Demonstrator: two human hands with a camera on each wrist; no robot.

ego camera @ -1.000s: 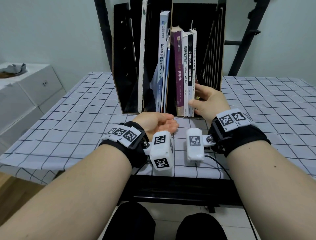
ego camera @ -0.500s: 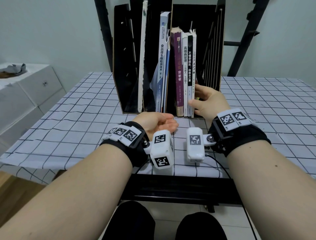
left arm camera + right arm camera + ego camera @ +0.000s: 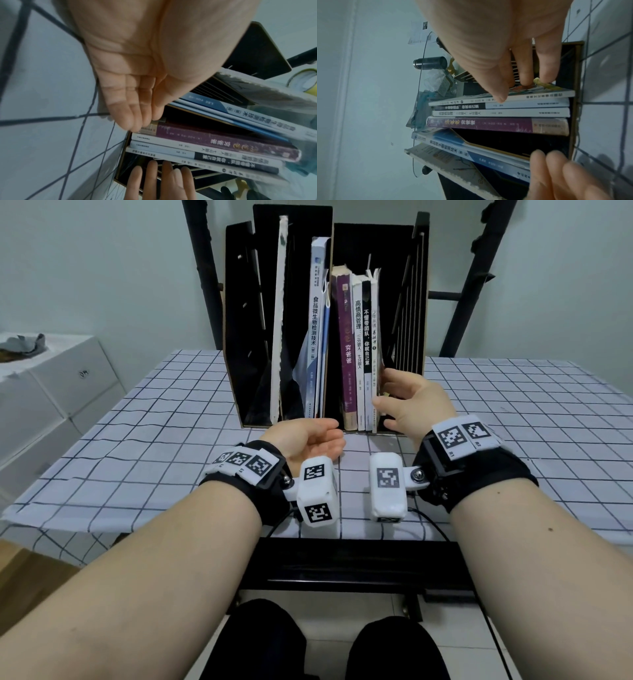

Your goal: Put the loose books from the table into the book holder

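A black book holder stands on the checked table. Its right compartment holds a purple book, two white-spined books and a thin book at the right end. A blue-and-white textbook leans in the middle compartment. My right hand touches the thin book, thumb on the spine and straight fingers on the cover. My left hand lies on the table in front of the holder, fingers straight, tips by the purple book's foot. No book lies loose on the table in view.
A tall thin white-edged book leans in the left compartment. White boxes stand off the table's left side. A black ladder-like frame rises behind the holder. The table's near edge runs under my wrists.
My right hand has edged slightly left against the thin book. The left hand and the books have not moved.
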